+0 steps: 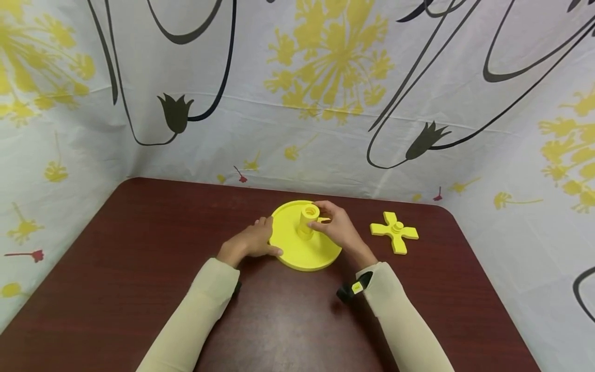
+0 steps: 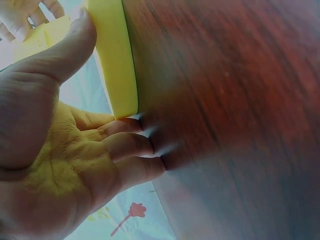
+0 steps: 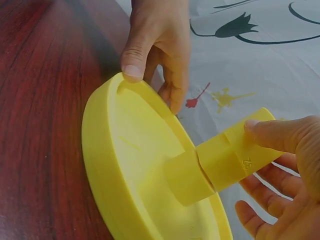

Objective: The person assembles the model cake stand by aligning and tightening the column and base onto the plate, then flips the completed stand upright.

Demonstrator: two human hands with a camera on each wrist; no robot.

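R hand (image 1: 339,226): thumb + fingers pinching upper part of tube (image 3: 235,152), thumb on one side, fingers round the other. L hand (image 1: 252,239) at L edge of disc (image 1: 297,254): thumb laid on rim, other fingers relaxed along outer side, tips down at worktop (image 1: 297,310); spread, not pinching.

Tube: at mid disc, on short post (image 3: 186,180) rising from disc floor. Long axis approx upright, square to disc; open end w/ round hole points up. Dark seam btwn tube + post seen in R wrist view; can't tell if fully seated. Small raised mark near the tube's upper end, too faint to read.

Disc: round, yellow like tube, raised rim all round, lying flat on worktop, far half of it, abt centre L-to-R.

Cross (image 1: 396,235): yellow, 4 flat arms, to R of disc, well apart, nr R edge of worktop. Lies flat, small round stub at centre pointing up; arms run approx away, near, L, R, slightly skewed.

Further out: cream sleeves (image 1: 195,310), black wrist cam (image 1: 345,293) under R wrist. Worktop dk red-brown, wood grain. Behind + both sides: pale sheet (image 1: 232,150), yellow, grey + red flower prints.
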